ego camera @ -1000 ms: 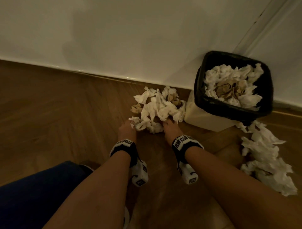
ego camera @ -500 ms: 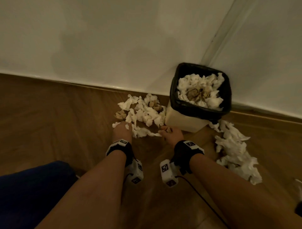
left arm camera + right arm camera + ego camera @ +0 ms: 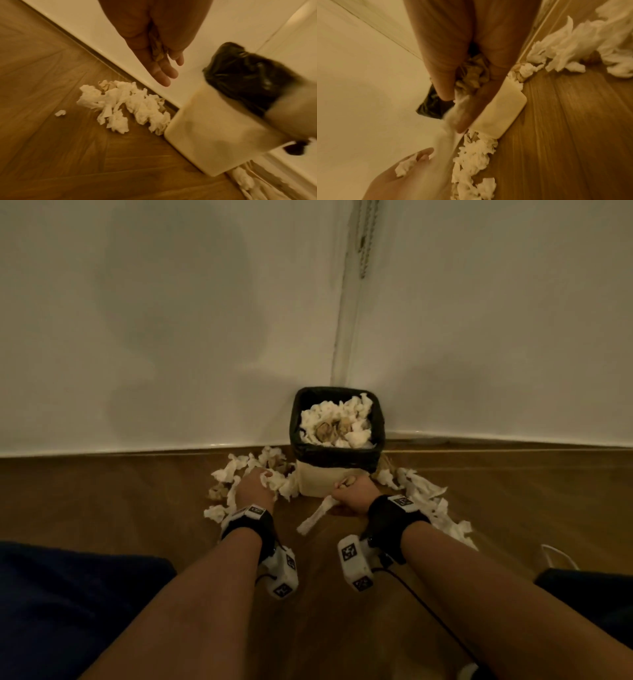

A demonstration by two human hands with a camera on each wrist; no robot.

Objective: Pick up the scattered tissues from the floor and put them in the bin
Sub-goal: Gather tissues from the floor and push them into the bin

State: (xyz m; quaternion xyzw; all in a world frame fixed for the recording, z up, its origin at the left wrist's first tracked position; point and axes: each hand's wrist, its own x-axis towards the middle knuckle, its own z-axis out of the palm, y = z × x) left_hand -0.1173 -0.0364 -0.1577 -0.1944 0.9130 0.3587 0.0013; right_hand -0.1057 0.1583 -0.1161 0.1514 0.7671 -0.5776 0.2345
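The cream bin [image 3: 329,481] with a black liner stands in the wall corner, heaped with white and brown tissues [image 3: 337,422]. My left hand [image 3: 255,491] hovers over the pile of tissues [image 3: 236,470] left of the bin. It pinches a small wad [image 3: 157,52] between thumb and palm, its fingers [image 3: 164,75] nearly straight. My right hand [image 3: 352,496] is in front of the bin and grips a crumpled wad [image 3: 472,75]. A white strip [image 3: 315,517] hangs from it. A second trail of tissues [image 3: 428,505] lies right of the bin.
Wood floor runs to white walls with a skirting board [image 3: 137,451]. A white cable loop [image 3: 558,556] lies on the floor at the right. My knees in dark blue [image 3: 68,594] frame the lower corners. Tissues press against both sides of the bin.
Both hands have come up off the left pile with tissues in them. My right hand has moved right, in front of the bin. The head view has pulled back and higher.
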